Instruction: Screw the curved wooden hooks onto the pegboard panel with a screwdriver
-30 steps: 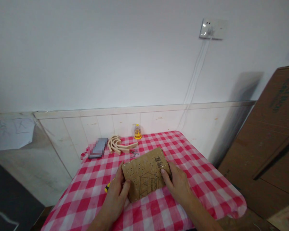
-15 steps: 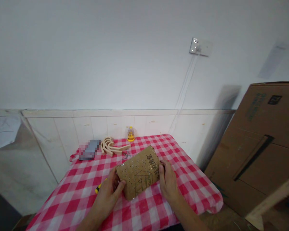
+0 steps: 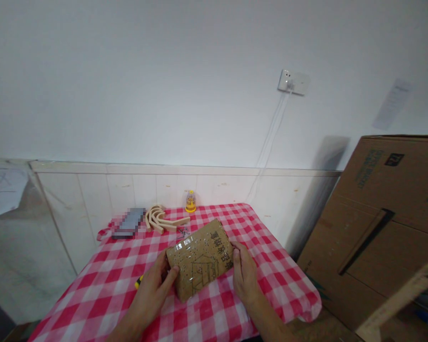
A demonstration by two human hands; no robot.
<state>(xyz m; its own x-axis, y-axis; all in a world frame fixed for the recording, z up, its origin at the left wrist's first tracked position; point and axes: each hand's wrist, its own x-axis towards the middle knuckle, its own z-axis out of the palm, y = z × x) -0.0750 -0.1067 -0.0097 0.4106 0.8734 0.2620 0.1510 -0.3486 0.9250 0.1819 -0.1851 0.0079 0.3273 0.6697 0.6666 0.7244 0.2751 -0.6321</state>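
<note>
A flat brown cardboard packet [image 3: 199, 259], printed with dots, a house outline and dark characters, lies tilted on the red-and-white checked tablecloth [image 3: 103, 289]. My left hand [image 3: 153, 289] grips its left end with the thumb on top. Along its right end, my right hand [image 3: 243, 275] is closed, thumb pressed on the upper face. A yellow-and-black tool [image 3: 139, 281] peeks out from behind my left hand.
At the table's far edge lie curved wooden pieces [image 3: 162, 219], a dark phone [image 3: 128, 222], small metal bits [image 3: 181, 232] and a little yellow container [image 3: 190, 202]. Large cardboard boxes [image 3: 385, 218] stand to the right. A wall socket [image 3: 293, 81] has white cables hanging down.
Both hands keep their hold and the packet has turned slightly. The view has swung right and up, showing more of the boxes.
</note>
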